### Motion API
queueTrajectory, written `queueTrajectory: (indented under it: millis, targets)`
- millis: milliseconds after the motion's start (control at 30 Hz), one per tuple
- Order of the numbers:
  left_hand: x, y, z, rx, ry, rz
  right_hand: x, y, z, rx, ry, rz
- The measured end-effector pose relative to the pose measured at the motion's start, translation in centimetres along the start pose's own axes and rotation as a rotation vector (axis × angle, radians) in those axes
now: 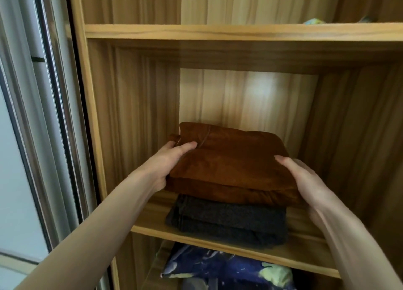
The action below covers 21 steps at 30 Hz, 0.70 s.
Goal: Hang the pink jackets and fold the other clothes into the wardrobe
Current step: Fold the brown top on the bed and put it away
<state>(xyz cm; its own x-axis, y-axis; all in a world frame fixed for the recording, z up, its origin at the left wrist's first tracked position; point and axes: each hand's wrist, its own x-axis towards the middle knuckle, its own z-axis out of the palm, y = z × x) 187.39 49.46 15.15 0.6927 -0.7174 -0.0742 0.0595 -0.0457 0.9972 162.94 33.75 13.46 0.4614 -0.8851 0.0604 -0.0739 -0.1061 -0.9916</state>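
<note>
Our left hand [169, 158] grips the left edge of the folded brown garment [231, 165], thumb on top; our right hand [305, 180] grasps its right edge. Garment sits mid-frame atop a folded dark grey garment [229, 221] on the wardrobe shelf [301, 251]. Blue patterned fabric [229, 268] lies below, bottom of frame.

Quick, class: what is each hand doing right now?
Left hand: grips the folded brown garment.
Right hand: grips the same garment's other side.
</note>
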Motion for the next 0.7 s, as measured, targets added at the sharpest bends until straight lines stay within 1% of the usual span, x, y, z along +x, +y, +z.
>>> queueTrajectory:
  millis: [67,100,167,200,233,267,300,333,400,467,533,600,700]
  targets:
    - [0.1,-0.6,0.1,0.067,-0.006,-0.025,-0.3,0.3,-0.4,-0.097,0.025,-0.14]
    - [0.2,-0.8,0.1,0.162,0.026,-0.007,-0.3,0.3,-0.8,-0.184,0.016,-0.247]
    - [0.6,-0.7,-0.5,0.426,0.13,0.133,-0.3,-0.3,-1.4,-0.366,-0.074,-0.445]
    - [0.6,-0.1,-0.7,0.536,0.143,0.236,-0.1,-0.9,-1.5,-0.454,-0.128,-0.501]
    - [0.5,0.8,-0.9,0.627,0.108,0.346,0.2,-1.5,-1.5,-0.541,-0.169,-0.517]
    - [0.5,1.8,-1.0,0.697,0.032,0.443,0.5,-2.4,-1.4,-0.622,-0.181,-0.505]
    - [0.5,2.7,-0.9,0.749,-0.052,0.502,0.7,-3.2,-1.0,-0.7,-0.159,-0.487]
    - [0.6,3.5,-0.7,0.784,-0.124,0.521,1.0,-3.9,-0.7,-0.772,-0.11,-0.471]
    - [0.7,4.4,0.5,0.862,-0.213,0.472,1.2,-4.7,0.2,-0.909,-0.021,-0.462]
    - [0.8,4.2,2.0,1.036,-0.226,0.398,1.6,-4.5,1.0,-0.928,-0.086,-0.425]
    - [0.9,3.2,3.1,1.163,-0.191,0.379,2.4,-3.5,1.2,-0.818,-0.161,-0.35]
    - [1.0,2.0,3.7,1.154,-0.176,0.369,3.1,-2.7,0.9,-0.734,-0.18,-0.304]
    - [1.1,0.9,4.0,1.143,-0.17,0.361,3.6,-1.7,0.4,-0.683,-0.205,-0.288]
